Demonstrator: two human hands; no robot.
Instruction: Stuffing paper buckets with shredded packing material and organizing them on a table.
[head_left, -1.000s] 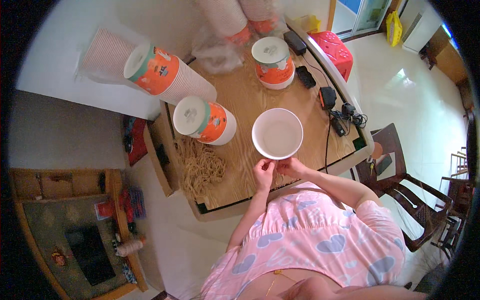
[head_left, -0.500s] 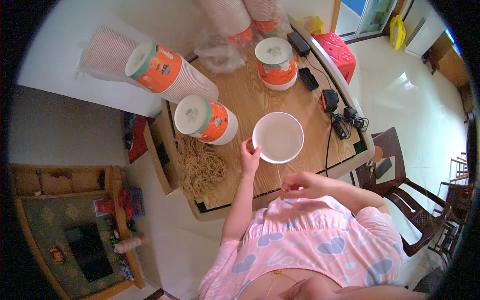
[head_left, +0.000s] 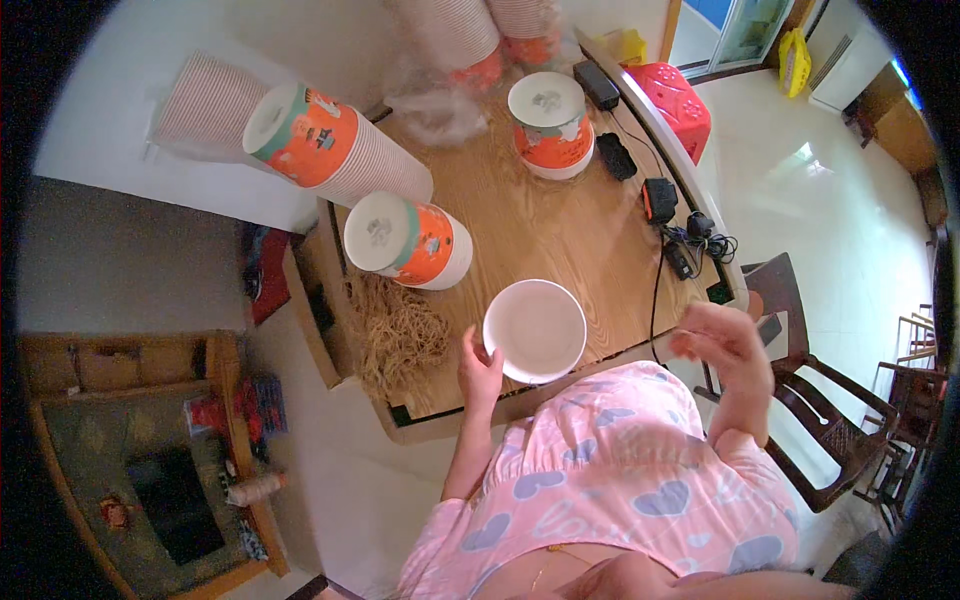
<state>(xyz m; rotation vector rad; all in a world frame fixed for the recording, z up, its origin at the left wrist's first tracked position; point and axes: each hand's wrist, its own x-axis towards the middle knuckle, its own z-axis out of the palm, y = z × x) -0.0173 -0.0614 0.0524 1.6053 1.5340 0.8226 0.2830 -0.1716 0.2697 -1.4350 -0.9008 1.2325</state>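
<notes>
A white paper bucket (head_left: 535, 330) stands at the table's near edge, its round mouth facing up and its inside bare. My left hand (head_left: 481, 375) grips its left side, thumb at the rim and fingers round the wall. Off to the right, past the table's near edge, my right hand (head_left: 728, 345) is raised, blurred, with fingers curled in; anything between them is too small to make out. A tangled heap of tan twine (head_left: 400, 335) lies left of the bucket. Behind the heap are upturned orange-and-white printed paper buckets (head_left: 432, 245).
A tall stack of paper buckets (head_left: 340, 150) leans at the far left. Another upturned bucket (head_left: 552, 130) stands at the back. Black adapters and cables (head_left: 690, 240) line the table's right edge. A red stool (head_left: 672, 108) and a dark chair (head_left: 830, 400) stand to the right.
The bucket and my left hand have come nearer to me and slightly left. My right hand has swung away from the front of the bucket, to the right and up.
</notes>
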